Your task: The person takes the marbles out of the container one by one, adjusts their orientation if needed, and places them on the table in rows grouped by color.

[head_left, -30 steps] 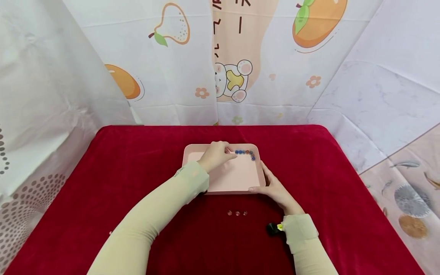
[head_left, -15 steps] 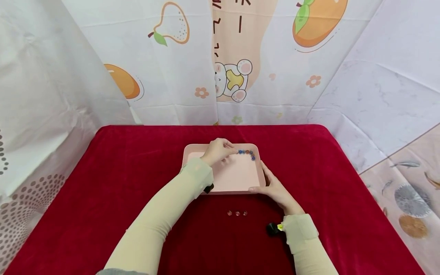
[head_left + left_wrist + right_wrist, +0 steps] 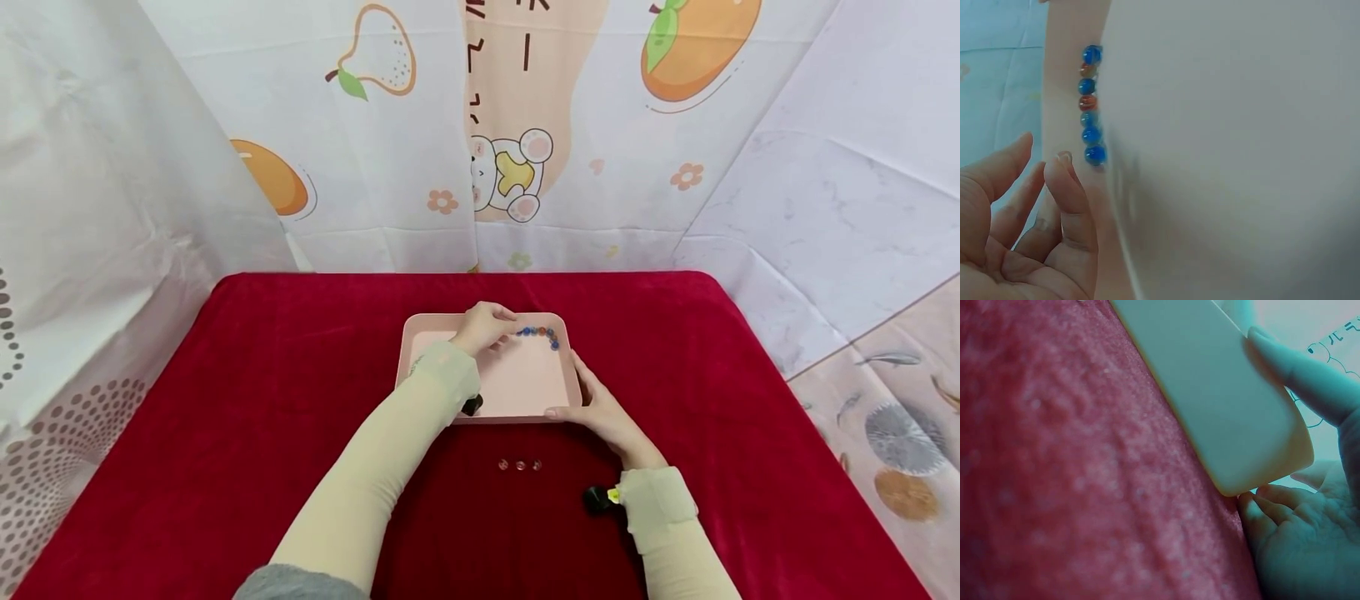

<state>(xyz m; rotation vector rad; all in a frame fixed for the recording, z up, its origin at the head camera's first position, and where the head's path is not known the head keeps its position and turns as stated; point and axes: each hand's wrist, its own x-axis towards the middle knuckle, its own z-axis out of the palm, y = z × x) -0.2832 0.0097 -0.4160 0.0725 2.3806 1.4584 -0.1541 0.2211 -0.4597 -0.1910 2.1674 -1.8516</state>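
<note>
Several blue and orange-brown glass marbles [image 3: 542,331] lie in a row along the back wall of a shallow pink tray [image 3: 525,387], bending round its back right corner. My left hand [image 3: 483,327] is over the tray at the left end of this row. In the left wrist view, its loosely bent fingers [image 3: 1071,206] stand just short of the end blue marble [image 3: 1094,154], and I see nothing held between them. My right hand [image 3: 611,421] grips the tray's front right corner, thumb at the front rim and the other fingers along the right side.
Three clear marbles [image 3: 521,465] sit in a short line on the red cloth [image 3: 300,358] in front of the tray. A black wrist camera [image 3: 597,499] hangs by the right cuff. Printed curtains [image 3: 360,192] stand behind the table.
My left hand has moved right, from short of the marble row to its left end, its forearm following over the tray's front edge. The right hand keeps its grip on the tray.
</note>
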